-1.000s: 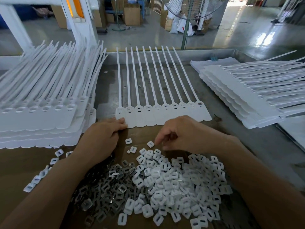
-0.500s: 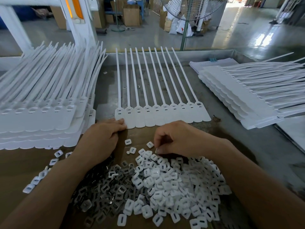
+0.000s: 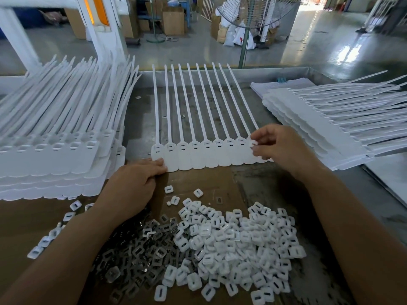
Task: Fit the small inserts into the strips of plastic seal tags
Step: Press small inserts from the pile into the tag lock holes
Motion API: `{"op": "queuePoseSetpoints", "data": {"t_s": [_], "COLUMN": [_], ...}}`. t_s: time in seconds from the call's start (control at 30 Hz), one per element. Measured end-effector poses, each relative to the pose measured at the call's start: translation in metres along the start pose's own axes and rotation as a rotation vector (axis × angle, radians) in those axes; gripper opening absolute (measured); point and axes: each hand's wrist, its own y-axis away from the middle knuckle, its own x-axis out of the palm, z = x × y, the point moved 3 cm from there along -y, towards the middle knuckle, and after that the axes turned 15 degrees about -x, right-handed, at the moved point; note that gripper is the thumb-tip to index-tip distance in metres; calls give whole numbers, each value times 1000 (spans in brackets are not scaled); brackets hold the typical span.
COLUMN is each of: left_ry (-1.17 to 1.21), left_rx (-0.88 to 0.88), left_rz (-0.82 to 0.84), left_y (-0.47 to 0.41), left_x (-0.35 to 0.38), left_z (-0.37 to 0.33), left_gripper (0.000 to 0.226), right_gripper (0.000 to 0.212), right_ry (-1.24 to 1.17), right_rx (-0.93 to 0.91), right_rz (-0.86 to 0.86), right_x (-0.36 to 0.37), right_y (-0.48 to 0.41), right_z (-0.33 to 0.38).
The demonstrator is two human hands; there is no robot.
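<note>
So the left hand (image 3: 136,181) lies flat, fingers straight, pressing the near left corner of the strip of tags (image 3: 198,155) mid-bench (image 3: 271,186), I'd guess so it doesn't skate around. The right hand (image 3: 277,146) is at the strip's right end, grip pinched on a small white insert (image 3: 253,143) just above a tag head, looks ready to push in. The pile of inserts (image 3: 237,243) sits near, within easy reach.

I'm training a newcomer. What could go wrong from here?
The insert pinched in the right hand could slip or seat crooked at the right end of the strip of tags. The left hand presses only its left corner, so it may shift. A forearm could scatter the pile of inserts.
</note>
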Motion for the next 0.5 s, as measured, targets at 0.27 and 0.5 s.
{"op": "queuePoseSetpoints", "data": {"t_s": [0.27,0.5], "left_ry": [4,4], "left_rx": [7,11], "left_rz": [-7,-18], "left_y": [0,-1], "left_x": [0,1], "left_z": [-1,1], "left_gripper": [42,42], "right_gripper": [16,11], "right_ry": [93,159], "right_rx": [84,143], "right_rz": [-238,-300], "right_x": [-11,-10], "right_y": [-8,-17], "right_z": [-42,-54]}}
